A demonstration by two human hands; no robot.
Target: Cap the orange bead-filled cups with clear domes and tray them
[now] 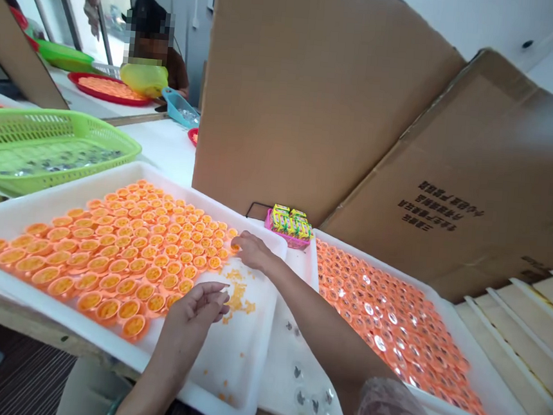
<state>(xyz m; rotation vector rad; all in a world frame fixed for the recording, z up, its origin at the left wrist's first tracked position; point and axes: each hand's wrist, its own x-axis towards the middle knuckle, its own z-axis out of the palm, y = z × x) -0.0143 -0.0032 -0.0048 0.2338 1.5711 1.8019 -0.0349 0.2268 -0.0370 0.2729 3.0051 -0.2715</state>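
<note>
A white tray carries many small orange cups with yellow-orange insides, packed close together. My right hand reaches to the right edge of the cups, its fingertips closed on a cup at the far corner of the group. Nearer to me, my left hand hovers over the tray, thumb and forefinger pinched. A tiny pale thing seems to be at its fingertips, too small to name. Small yellow pieces lie scattered on the tray floor between and beside the hands.
To the right, another white tray holds orange cups with shiny tops. Small clear pieces lie between the trays. A pink basket of yellow packets, a green basket and large cardboard sheets stand around. A person sits at the back.
</note>
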